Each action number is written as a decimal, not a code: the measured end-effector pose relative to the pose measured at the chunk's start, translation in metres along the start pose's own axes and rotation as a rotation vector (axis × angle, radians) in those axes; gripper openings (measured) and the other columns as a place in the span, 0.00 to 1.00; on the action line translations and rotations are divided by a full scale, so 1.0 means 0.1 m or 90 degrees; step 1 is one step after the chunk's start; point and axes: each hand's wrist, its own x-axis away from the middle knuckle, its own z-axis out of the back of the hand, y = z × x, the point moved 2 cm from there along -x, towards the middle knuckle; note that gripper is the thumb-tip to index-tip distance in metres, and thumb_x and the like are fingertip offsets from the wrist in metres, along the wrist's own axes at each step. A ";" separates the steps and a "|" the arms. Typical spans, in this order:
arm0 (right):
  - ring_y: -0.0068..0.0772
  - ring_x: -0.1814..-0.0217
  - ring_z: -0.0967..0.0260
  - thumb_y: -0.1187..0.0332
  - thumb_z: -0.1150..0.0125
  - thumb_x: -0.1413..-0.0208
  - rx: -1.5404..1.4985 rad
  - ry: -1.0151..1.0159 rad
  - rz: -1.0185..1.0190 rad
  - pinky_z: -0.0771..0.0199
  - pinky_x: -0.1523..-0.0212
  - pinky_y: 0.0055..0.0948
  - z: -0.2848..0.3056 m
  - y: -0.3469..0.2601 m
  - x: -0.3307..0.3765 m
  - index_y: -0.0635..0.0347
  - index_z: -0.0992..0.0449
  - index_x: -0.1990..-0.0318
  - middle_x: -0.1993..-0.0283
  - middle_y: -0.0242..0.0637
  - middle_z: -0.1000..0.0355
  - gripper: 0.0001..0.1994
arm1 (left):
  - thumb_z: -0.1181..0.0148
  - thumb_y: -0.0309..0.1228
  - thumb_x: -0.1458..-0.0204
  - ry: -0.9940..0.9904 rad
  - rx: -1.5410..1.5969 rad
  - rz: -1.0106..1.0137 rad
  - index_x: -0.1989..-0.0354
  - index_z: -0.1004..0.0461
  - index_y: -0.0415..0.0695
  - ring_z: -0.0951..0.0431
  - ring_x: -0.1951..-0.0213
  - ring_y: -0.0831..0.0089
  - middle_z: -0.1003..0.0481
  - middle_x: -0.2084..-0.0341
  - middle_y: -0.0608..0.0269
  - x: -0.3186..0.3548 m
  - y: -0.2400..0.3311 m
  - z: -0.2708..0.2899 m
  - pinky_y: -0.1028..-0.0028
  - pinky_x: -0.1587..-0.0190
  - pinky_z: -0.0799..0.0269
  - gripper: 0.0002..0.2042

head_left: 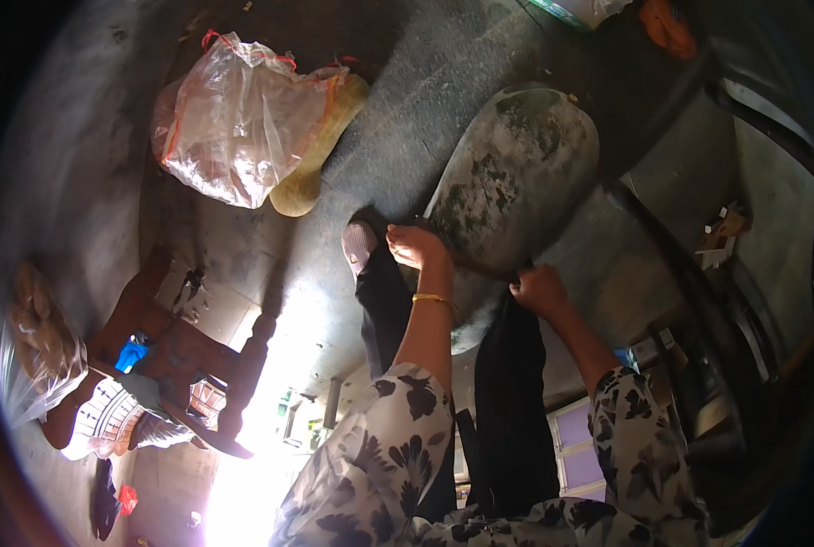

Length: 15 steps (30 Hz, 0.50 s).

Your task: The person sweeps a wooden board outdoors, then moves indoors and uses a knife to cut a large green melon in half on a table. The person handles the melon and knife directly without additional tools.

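A large grey panel (516, 169) with a rounded far end and dark mottled patches lies in front of me; I cannot tell what it is. Closed fingers of my left hand (416, 246) are at its near left corner. My right hand (541, 290), also closed, grips its near right corner. A dark strip runs along the near edge between both hands. What lies inside each fist is hidden. Just left of my left hand shows a foot in a light patterned covering (360, 244), below a black trouser leg (384, 310).
On the dark floor at the far left rests a clear plastic bag (234, 128) with red edging, against a yellowish rounded thing (320, 155). Brown wooden furniture (184, 342) stands left, with cloth and a bag on it. Dark furniture bars (676, 246) stand right.
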 end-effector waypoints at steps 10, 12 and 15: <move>0.54 0.68 0.22 0.66 0.31 0.49 -0.040 -0.059 -0.142 0.23 0.65 0.49 0.32 -0.27 0.12 0.64 0.26 0.65 0.72 0.52 0.24 0.12 | 0.57 0.30 0.32 -0.134 -0.327 -0.101 0.68 0.20 0.44 0.16 0.69 0.70 0.18 0.70 0.61 -0.26 -0.01 -0.26 0.72 0.67 0.21 0.17; 0.55 0.68 0.22 0.67 0.30 0.49 -0.015 -0.096 -0.158 0.22 0.64 0.48 0.42 -0.37 0.12 0.64 0.26 0.65 0.71 0.53 0.23 0.12 | 0.57 0.32 0.31 -0.196 -0.539 -0.266 0.67 0.19 0.45 0.16 0.69 0.69 0.18 0.71 0.61 -0.30 0.00 -0.38 0.72 0.68 0.21 0.17; 0.56 0.67 0.21 0.67 0.30 0.50 -0.025 -0.112 -0.171 0.21 0.62 0.49 0.56 -0.55 0.12 0.66 0.26 0.66 0.70 0.54 0.23 0.12 | 0.55 0.34 0.31 -0.266 -0.503 -0.301 0.65 0.19 0.46 0.16 0.69 0.68 0.18 0.71 0.61 -0.37 -0.05 -0.47 0.73 0.68 0.22 0.17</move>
